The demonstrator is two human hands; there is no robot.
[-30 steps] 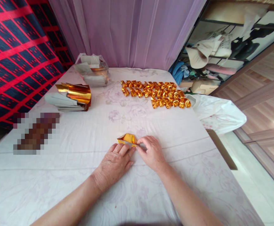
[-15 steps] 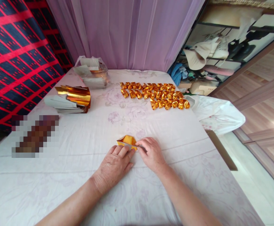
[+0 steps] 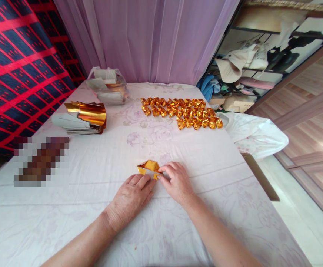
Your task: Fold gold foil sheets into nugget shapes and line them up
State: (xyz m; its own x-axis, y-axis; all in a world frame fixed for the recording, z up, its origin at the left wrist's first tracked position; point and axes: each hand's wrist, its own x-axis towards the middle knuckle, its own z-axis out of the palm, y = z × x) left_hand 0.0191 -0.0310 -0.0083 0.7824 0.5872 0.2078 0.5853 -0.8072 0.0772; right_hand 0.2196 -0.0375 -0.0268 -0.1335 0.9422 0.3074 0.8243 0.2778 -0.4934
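A partly folded gold foil paper (image 3: pixel 149 167) lies on the white flowered cloth of the table (image 3: pixel 95 178), near its front middle. My left hand (image 3: pixel 129 198) lies flat with its fingertips pressing the paper's near edge. My right hand (image 3: pixel 178 183) pinches the paper's right corner between thumb and fingers. Farther back, several finished gold folded pieces (image 3: pixel 180 111) lie in rows.
A stack of gold and silver sheets (image 3: pixel 80 118) sits at the left, a clear plastic bag of paper (image 3: pixel 108 87) behind it. A blurred-out object (image 3: pixel 40 155) lies left. A white plastic bag (image 3: pixel 256 133) hangs at the right edge. Purple curtain behind.
My left hand has slid slightly back toward me along the paper's edge. The right hand keeps its pinch on the corner. The paper stays in place.
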